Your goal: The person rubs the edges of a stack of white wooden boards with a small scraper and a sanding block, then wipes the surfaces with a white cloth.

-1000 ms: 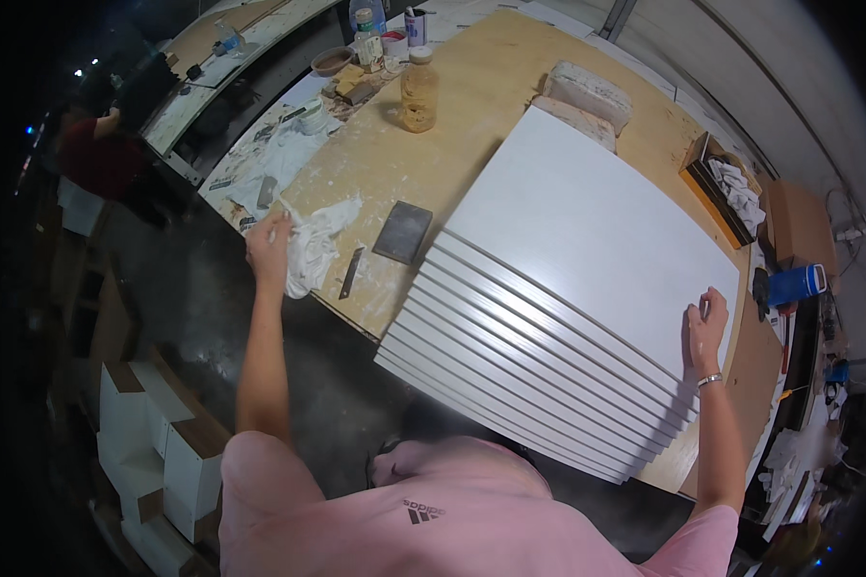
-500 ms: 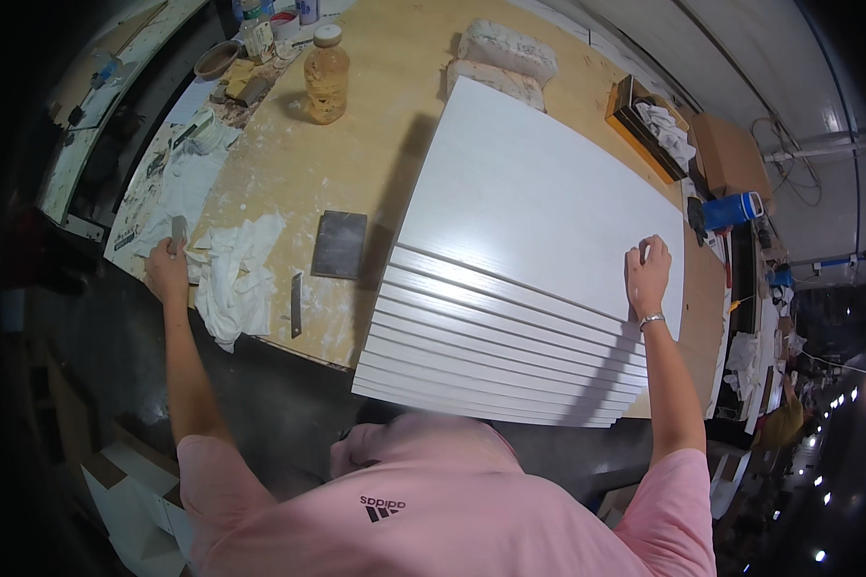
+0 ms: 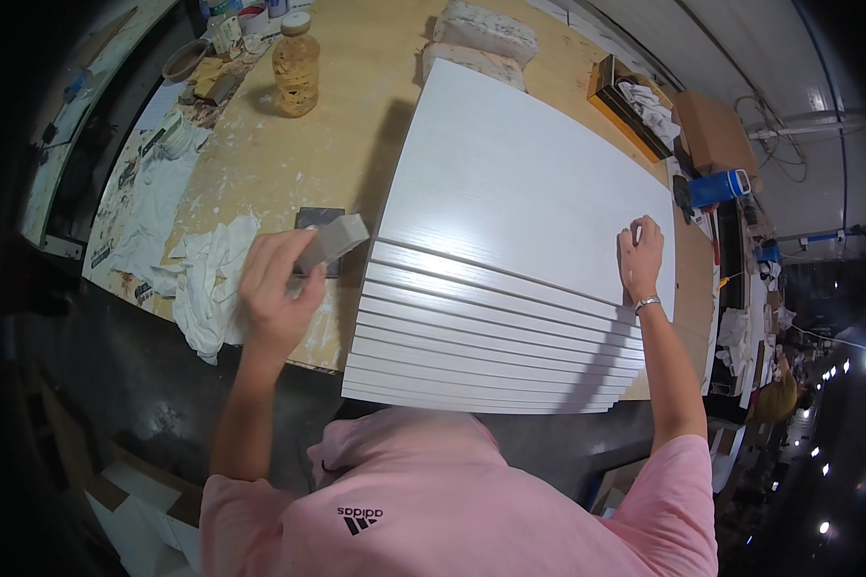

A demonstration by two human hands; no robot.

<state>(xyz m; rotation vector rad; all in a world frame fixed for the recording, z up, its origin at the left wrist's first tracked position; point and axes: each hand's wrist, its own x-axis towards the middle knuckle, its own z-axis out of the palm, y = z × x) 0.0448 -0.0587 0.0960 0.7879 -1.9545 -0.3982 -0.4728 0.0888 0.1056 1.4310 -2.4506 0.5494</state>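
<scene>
My left hand [image 3: 281, 293] is closed round a grey sanding block [image 3: 335, 242], held up left of a stack of white panels. Below the block, partly hidden by it and my hand, a dark flat rectangular pad [image 3: 310, 217] lies on the table. The white panels [image 3: 520, 183] are stacked in steps, their near edges staggered toward me. On the right side of the top panel rests my right hand [image 3: 642, 258], its fingers loosely bent and slightly apart, with nothing visible in them. A crumpled white cloth [image 3: 212, 288] lies beside my left hand.
A capped bottle of amber liquid [image 3: 296, 72] stands at the far left of the wooden table [image 3: 356, 58]. Two whitish wrapped blocks [image 3: 486, 34] sit behind the panels. At the far right are a box with rags [image 3: 635, 106], a cardboard box [image 3: 712, 135] and a blue container [image 3: 717, 188].
My left hand has lifted the sanding block from beside the cloth and brought it right, over the dark pad. My right hand stays on the top panel. The view has shifted slightly.
</scene>
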